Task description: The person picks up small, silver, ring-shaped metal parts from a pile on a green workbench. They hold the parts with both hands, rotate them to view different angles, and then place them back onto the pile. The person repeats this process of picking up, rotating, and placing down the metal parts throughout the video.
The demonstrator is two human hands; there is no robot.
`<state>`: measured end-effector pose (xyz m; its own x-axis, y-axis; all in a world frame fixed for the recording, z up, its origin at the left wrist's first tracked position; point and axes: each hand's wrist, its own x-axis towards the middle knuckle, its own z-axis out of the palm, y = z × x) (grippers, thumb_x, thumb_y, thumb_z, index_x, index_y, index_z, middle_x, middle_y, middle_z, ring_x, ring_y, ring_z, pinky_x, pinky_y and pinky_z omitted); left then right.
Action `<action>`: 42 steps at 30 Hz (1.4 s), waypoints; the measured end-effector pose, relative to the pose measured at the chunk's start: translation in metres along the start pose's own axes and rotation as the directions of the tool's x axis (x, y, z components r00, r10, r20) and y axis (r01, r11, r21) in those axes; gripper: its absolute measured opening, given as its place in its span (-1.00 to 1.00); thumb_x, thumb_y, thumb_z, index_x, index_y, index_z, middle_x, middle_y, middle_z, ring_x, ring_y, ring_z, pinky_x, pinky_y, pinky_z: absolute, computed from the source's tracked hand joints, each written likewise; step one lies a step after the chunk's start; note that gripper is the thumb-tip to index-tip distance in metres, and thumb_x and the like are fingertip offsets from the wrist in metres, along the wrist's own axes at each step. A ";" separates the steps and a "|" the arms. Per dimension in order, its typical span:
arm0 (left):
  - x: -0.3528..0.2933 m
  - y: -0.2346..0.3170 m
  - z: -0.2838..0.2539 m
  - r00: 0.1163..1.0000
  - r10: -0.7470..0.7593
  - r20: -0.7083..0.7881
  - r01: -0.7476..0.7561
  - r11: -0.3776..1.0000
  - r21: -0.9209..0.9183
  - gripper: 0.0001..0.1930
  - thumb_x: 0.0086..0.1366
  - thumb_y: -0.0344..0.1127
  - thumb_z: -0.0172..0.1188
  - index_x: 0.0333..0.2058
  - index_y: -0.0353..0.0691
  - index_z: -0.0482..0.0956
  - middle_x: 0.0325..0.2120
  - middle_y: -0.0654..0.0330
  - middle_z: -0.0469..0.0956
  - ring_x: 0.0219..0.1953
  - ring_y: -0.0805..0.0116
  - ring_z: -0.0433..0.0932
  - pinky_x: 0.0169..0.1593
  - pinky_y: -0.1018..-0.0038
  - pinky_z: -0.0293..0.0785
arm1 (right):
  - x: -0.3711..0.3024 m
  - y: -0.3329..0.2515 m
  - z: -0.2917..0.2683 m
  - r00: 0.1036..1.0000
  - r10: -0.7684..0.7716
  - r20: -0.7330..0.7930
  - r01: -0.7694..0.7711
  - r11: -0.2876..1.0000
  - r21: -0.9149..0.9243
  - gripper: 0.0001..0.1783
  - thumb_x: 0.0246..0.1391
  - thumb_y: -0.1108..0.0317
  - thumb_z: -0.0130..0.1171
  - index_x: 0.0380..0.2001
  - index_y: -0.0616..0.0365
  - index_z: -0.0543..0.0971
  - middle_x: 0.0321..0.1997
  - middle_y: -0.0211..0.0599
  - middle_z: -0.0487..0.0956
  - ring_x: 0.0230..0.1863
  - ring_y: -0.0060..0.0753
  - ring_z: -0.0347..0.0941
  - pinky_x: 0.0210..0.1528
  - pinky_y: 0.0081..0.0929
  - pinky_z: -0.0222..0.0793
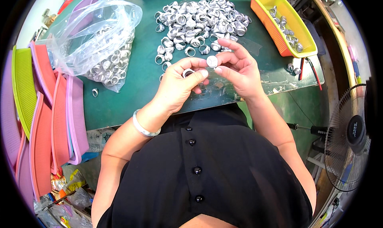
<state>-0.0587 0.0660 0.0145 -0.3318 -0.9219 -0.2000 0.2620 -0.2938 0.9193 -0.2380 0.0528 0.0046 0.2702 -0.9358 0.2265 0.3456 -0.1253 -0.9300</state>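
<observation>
My left hand (179,82) is closed, with a silver metal ring (187,72) between its thumb and fingers. Just to the right, a silver piece with a round flat face (212,61), which looks like a ring's top, sits between the fingertips of both hands. My right hand (242,73) pinches this piece with thumb and index finger, its other fingers partly raised. Whether the piece has a band behind it is hidden. Beyond my hands, a heap of similar silver rings (195,22) lies on the green table (139,104).
A clear plastic bag (109,62) full of rings stands at the left, with one loose ring (95,92) nearby. At the right are a yellow-orange basket (279,32) holding several rings, red-handled pliers (313,72) and a fan (353,136). Colored baskets (44,120) are stacked far left.
</observation>
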 end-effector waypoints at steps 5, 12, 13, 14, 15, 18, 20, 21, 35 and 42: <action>-0.001 -0.001 0.001 0.998 0.064 0.014 -0.065 0.998 0.018 -0.79 0.16 -0.41 0.15 -0.20 -0.27 0.49 -0.39 0.24 0.51 -0.42 0.50 0.51 -0.49 0.69 0.38 | -0.004 0.007 -0.001 0.999 -0.038 0.014 0.038 0.999 -0.029 -0.40 -0.10 0.66 0.12 0.08 0.25 0.24 -0.31 -0.32 0.52 -0.25 -0.61 0.41 -0.17 -0.65 0.32; -0.001 -0.001 0.003 0.998 0.069 0.005 -0.069 0.997 0.031 -0.80 0.15 -0.43 0.15 -0.22 -0.28 0.49 -0.40 0.23 0.50 -0.42 0.50 0.51 -0.50 0.69 0.37 | -0.006 0.009 -0.001 0.996 -0.083 0.030 0.084 0.995 -0.057 -0.40 -0.10 0.68 0.11 0.08 0.25 0.24 -0.31 -0.32 0.52 -0.24 -0.60 0.42 -0.15 -0.63 0.30; -0.001 0.000 0.003 0.998 0.067 0.001 -0.067 0.997 0.035 -0.80 0.15 -0.43 0.16 -0.22 -0.28 0.49 -0.41 0.23 0.50 -0.42 0.50 0.51 -0.50 0.69 0.37 | -0.006 0.009 -0.001 0.996 -0.081 0.028 0.083 0.995 -0.061 -0.40 -0.10 0.68 0.11 0.08 0.25 0.24 -0.31 -0.32 0.52 -0.25 -0.60 0.42 -0.15 -0.63 0.30; -0.001 0.000 0.003 0.998 0.064 -0.002 -0.064 0.997 0.039 -0.80 0.15 -0.43 0.16 -0.22 -0.28 0.49 -0.41 0.23 0.50 -0.42 0.50 0.51 -0.50 0.69 0.37 | -0.006 0.009 -0.001 0.997 -0.079 0.026 0.081 0.995 -0.065 -0.40 -0.10 0.68 0.11 0.08 0.25 0.24 -0.32 -0.32 0.52 -0.25 -0.60 0.42 -0.15 -0.63 0.30; -0.001 -0.001 0.003 0.998 0.064 -0.002 -0.063 0.997 0.044 -0.80 0.15 -0.43 0.16 -0.22 -0.28 0.49 -0.41 0.23 0.50 -0.43 0.50 0.51 -0.50 0.69 0.37 | -0.007 0.009 -0.001 0.997 -0.077 0.024 0.079 0.995 -0.069 -0.40 -0.10 0.68 0.10 0.08 0.25 0.24 -0.32 -0.32 0.52 -0.25 -0.61 0.42 -0.15 -0.63 0.30; -0.001 -0.001 0.002 0.998 0.064 -0.004 -0.064 0.996 0.057 -0.81 0.15 -0.44 0.15 -0.23 -0.28 0.49 -0.41 0.23 0.50 -0.43 0.50 0.51 -0.50 0.69 0.37 | -0.007 0.009 0.000 0.996 -0.085 0.028 0.087 0.994 -0.071 -0.40 -0.10 0.68 0.10 0.08 0.24 0.24 -0.32 -0.32 0.52 -0.25 -0.61 0.42 -0.16 -0.64 0.30; -0.002 0.000 0.002 0.998 0.066 -0.005 -0.066 0.996 0.064 -0.81 0.15 -0.44 0.15 -0.23 -0.29 0.49 -0.41 0.23 0.49 -0.43 0.50 0.51 -0.50 0.69 0.36 | -0.007 0.010 0.000 0.996 -0.083 0.027 0.085 0.994 -0.063 -0.40 -0.10 0.68 0.10 0.08 0.24 0.24 -0.32 -0.33 0.52 -0.25 -0.61 0.42 -0.16 -0.64 0.30; -0.002 0.000 0.002 0.998 0.065 -0.004 -0.064 0.996 0.067 -0.81 0.15 -0.44 0.15 -0.23 -0.29 0.49 -0.41 0.23 0.49 -0.43 0.50 0.51 -0.50 0.70 0.36 | -0.007 0.010 0.001 0.996 -0.083 0.026 0.084 0.995 -0.059 -0.40 -0.10 0.68 0.10 0.08 0.24 0.24 -0.32 -0.33 0.52 -0.25 -0.61 0.42 -0.17 -0.65 0.30; -0.003 0.000 0.003 0.998 0.060 0.008 -0.060 0.996 0.066 -0.79 0.14 -0.46 0.15 -0.20 -0.29 0.48 -0.43 0.24 0.50 -0.42 0.53 0.49 -0.49 0.69 0.36 | -0.009 0.008 0.002 0.998 -0.056 0.009 0.057 0.997 -0.045 -0.40 -0.08 0.68 0.08 0.09 0.26 0.22 -0.29 -0.31 0.51 -0.23 -0.59 0.40 -0.15 -0.64 0.30; -0.005 0.000 0.003 0.998 0.056 0.013 -0.057 0.996 0.071 -0.78 0.14 -0.45 0.15 -0.20 -0.29 0.48 -0.44 0.26 0.49 -0.43 0.54 0.48 -0.50 0.69 0.36 | -0.010 0.008 0.004 0.997 -0.078 0.014 0.079 0.992 -0.097 -0.42 -0.06 0.69 0.06 0.09 0.26 0.22 -0.31 -0.33 0.50 -0.24 -0.61 0.39 -0.14 -0.66 0.28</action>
<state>-0.0600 0.0709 0.0165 -0.3283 -0.9336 -0.1433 0.2154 -0.2217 0.9510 -0.2347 0.0621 -0.0035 0.2547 -0.9184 0.3027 0.2767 -0.2307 -0.9329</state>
